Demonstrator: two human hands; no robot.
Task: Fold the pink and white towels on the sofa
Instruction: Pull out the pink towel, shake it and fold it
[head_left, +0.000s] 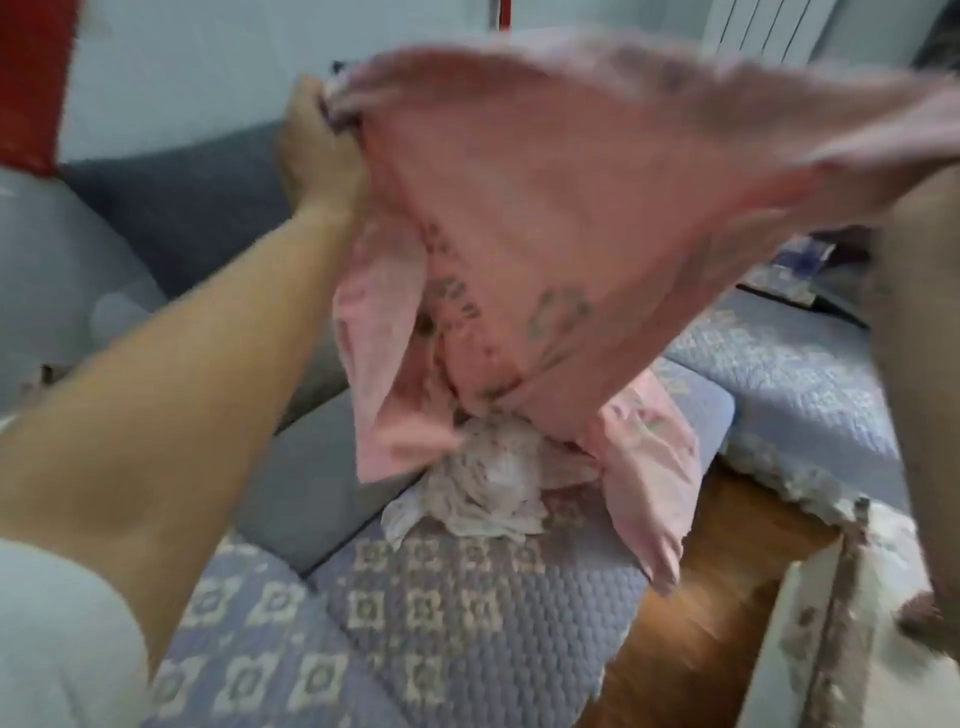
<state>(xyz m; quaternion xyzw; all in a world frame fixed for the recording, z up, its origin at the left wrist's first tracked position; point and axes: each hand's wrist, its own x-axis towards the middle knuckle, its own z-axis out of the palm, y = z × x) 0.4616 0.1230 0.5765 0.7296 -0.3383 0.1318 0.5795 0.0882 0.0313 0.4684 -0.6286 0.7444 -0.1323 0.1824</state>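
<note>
1. The grey sofa with its lilac quilted, flower-patterned cover (467, 613) spreads out below both hands, and nothing folded lies on the part of it in view. By my reading the task is at its very start.

2. The large pink printed cotton towel (571, 218) is lifted in the air and stretched between the two hands. Its top edge runs from the left hand across to the right side of the view. Its lower part hangs bunched and twisted below the hands, and one tail trails down over the sofa's front edge. It is not yet flat, so no fold has been made in it.

3. The left hand (317, 150), raised at arm's length, has its fingers closed round the towel's upper left corner.

4. Only the right forearm (914, 395) shows, at the right edge. The hand itself lies behind the blurred cloth, so I cannot tell how it holds the towel or whether its fingers are closed.

5. The small white crumpled towel (488, 493) lies in a heap on the seat directly beneath the hanging pink cloth, well below both hands and untouched.

6. Left to do, as I judge it: shake the pink towel straight and fold it, then fold the white one.
</note>
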